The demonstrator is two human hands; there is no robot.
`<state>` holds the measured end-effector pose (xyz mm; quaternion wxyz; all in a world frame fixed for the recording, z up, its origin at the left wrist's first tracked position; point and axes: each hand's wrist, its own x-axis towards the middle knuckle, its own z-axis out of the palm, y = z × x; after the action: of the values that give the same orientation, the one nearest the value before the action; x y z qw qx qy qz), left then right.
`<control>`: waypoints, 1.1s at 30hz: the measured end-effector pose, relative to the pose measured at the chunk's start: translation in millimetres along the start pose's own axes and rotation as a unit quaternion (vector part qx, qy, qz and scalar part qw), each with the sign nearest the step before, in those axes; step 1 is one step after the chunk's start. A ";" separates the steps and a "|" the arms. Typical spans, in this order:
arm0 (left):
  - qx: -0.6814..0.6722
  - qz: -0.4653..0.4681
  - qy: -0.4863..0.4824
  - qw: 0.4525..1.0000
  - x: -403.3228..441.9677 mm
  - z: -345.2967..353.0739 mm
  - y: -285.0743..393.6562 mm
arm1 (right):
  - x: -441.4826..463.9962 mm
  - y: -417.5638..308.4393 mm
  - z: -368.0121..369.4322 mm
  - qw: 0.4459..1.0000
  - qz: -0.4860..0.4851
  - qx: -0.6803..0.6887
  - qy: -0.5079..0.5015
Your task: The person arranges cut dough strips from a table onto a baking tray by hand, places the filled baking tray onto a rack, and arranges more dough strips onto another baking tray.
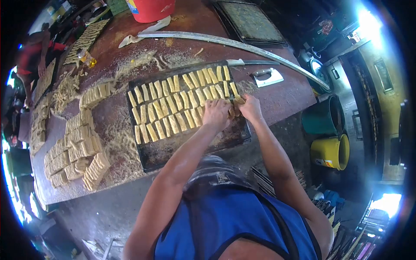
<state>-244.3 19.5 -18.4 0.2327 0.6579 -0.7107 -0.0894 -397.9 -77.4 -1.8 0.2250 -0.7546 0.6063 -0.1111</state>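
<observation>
A dark baking tray (156,160) lies in front of me with rows of pale dough strips (167,125) on it. Over the tray's right side, my left hand (217,113) is closed, with tan dough pieces (232,113) partly showing at its fingertips; the rest of them is hidden. My right hand (252,108) is beside it at the tray's right edge, thumb and fingers pinching a dough strip (238,100). The near part of the tray shows bare, stained metal.
Stacked dough strips (71,149) and crumbs cover the table's left side. Beyond the tray lie a knife (255,62), a white-bladed scraper (268,78) and a long metal bar (225,41). A red bucket (151,9) stands farther back. Green (318,116) and yellow (325,151) buckets stand right. Another person (37,58) is far left.
</observation>
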 end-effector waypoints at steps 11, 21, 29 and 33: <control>-0.022 -0.051 0.000 0.998 -10.6 -37.7 -1.1 | 0.6 15.1 -2.4 0.994 -0.005 0.108 0.019; 0.006 -0.315 0.258 0.913 -207.4 -147.9 -141.7 | -60.2 -56.3 10.6 0.843 0.001 0.486 -0.231; -0.093 -0.319 0.255 0.908 -296.1 -203.8 -212.6 | -165.7 -224.4 130.9 0.944 -0.135 0.195 -0.232; -0.180 -0.305 0.221 0.909 -314.3 -210.5 -241.2 | -207.4 -254.4 175.4 0.952 -0.295 0.062 -0.060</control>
<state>73.8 335.6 -5.5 0.4597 0.7924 -0.3777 -0.1347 -150.3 200.3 -12.6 0.2650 -0.8895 0.3341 -0.1644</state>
